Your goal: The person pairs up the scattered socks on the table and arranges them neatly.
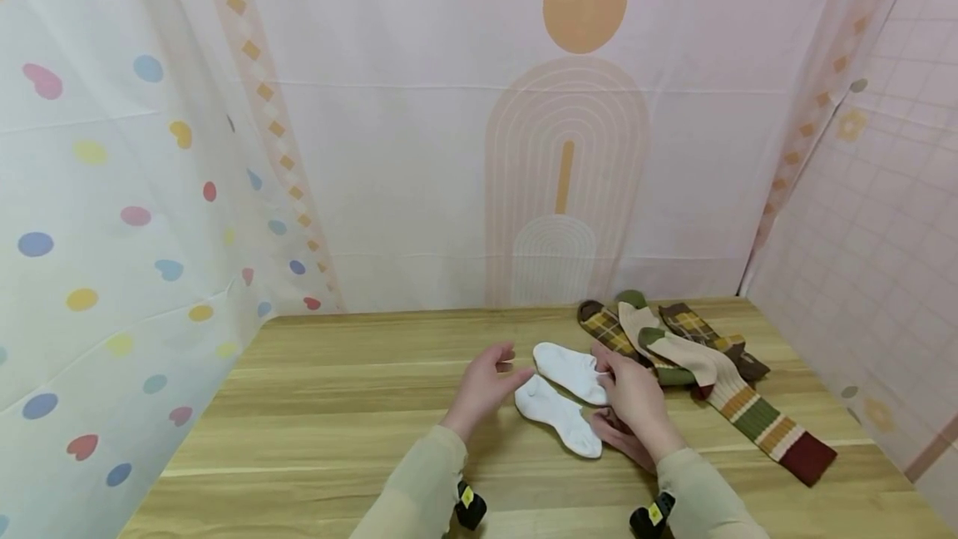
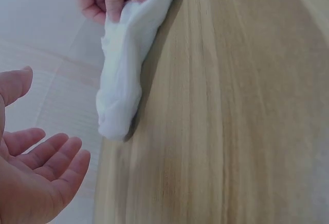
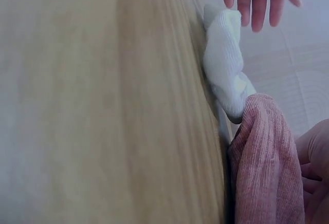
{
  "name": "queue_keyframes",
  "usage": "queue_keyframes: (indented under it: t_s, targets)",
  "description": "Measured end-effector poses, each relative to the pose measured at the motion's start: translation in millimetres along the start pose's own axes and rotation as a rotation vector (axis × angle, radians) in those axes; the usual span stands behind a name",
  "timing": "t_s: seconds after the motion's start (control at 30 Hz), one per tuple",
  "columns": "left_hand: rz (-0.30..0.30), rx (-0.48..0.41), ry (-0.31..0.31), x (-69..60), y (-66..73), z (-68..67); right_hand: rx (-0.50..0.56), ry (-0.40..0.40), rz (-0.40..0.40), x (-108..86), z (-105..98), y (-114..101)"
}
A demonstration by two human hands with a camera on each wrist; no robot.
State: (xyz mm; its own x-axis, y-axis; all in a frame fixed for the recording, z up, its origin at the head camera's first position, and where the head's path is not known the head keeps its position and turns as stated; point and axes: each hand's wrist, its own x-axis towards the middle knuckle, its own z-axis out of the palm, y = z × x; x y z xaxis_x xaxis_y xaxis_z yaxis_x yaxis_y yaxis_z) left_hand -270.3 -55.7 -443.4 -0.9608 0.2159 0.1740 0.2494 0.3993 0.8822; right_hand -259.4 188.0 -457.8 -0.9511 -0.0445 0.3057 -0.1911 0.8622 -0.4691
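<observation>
Two white socks lie side by side on the wooden table: the farther white sock (image 1: pixel 569 370) and the nearer white sock (image 1: pixel 557 416). My right hand (image 1: pixel 639 402) pinches the end of the farther one between thumb and fingers; the left wrist view shows this pinch on the white sock (image 2: pixel 123 64). Below that hand lies a dusty-pink sock (image 3: pixel 270 167), partly hidden by the hand in the head view. My left hand (image 1: pixel 485 389) hovers at the left ends of the white socks, its fingers spread and holding nothing (image 2: pixel 43 172).
At the right, a loose pile holds a striped sock (image 1: pixel 759 422) with a dark red end, plus brown-and-yellow plaid socks (image 1: pixel 688 323). Patterned curtains (image 1: pixel 404 190) hang behind the table (image 1: pixel 337 406) and along both sides.
</observation>
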Motion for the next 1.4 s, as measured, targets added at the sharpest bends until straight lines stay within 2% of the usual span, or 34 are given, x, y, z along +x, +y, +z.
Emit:
queue_keyframes:
  t_s: [0.37, 0.53, 0.73, 0.9, 1.0, 1.23, 1.4]
  targets:
    - [-0.031, 0.000, -0.017, 26.1, -0.4, 2.8, 0.021, 0.020, -0.032, -1.3, 0.2, 0.2]
    - [-0.065, -0.005, -0.034, 34.8, -0.3, 2.3, 0.017, 0.032, -0.046, -1.5, 1.5, 2.0]
    - [-0.066, 0.021, -0.091, 39.7, -2.7, 4.2, 0.019, 0.053, -0.065, -1.8, 2.3, 3.2]
    - [-0.063, 0.034, -0.112, 43.9, -6.9, 6.8, 0.021, 0.061, -0.086, -3.0, 1.5, 1.6]
    - [-0.072, 0.028, -0.120, 45.5, -9.2, 6.8, 0.022, 0.066, -0.098, -3.2, 1.3, 0.0]
    - [-0.028, 0.002, -0.163, 48.0, -14.1, 6.5, 0.073, 0.067, -0.140, -4.3, 3.6, 0.6]
    - [-0.028, -0.014, -0.191, 49.2, -14.3, 8.4, 0.085, 0.083, -0.184, -4.7, 3.8, 1.8]
